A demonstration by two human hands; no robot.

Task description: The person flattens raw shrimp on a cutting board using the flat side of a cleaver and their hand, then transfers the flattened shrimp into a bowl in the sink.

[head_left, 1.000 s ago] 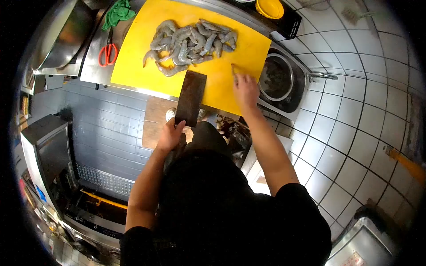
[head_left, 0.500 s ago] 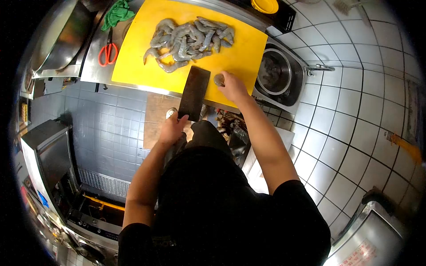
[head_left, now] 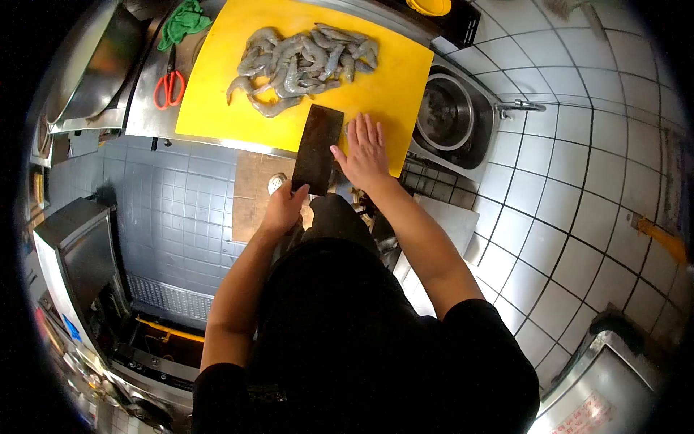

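My left hand [head_left: 283, 211] is closed on the lower end of a dark, broad-bladed cleaver [head_left: 318, 145]. Its blade overlaps the front edge of a yellow cutting board [head_left: 224, 108]. Just right of the blade, my right hand [head_left: 365, 158] is spread over the board with its fingers extended. A small greyish thing shows at the edge of those fingers; I cannot make out its kind. Beyond both hands, a pile of raw grey shrimp [head_left: 293, 76] lies on the board.
Red-handled scissors [head_left: 168, 90] and a green cloth [head_left: 182, 23] lie left of the board. To the right is a sink [head_left: 483, 155] holding a round metal basin [head_left: 468, 119], with a tap [head_left: 522, 106] beside it. A large metal bowl [head_left: 90, 65] stands far left.
My right hand has opened from a pinch around a small rounded greyish thing and moved slightly closer to the blade. My left hand still grips the cleaver. The view has shifted slightly.
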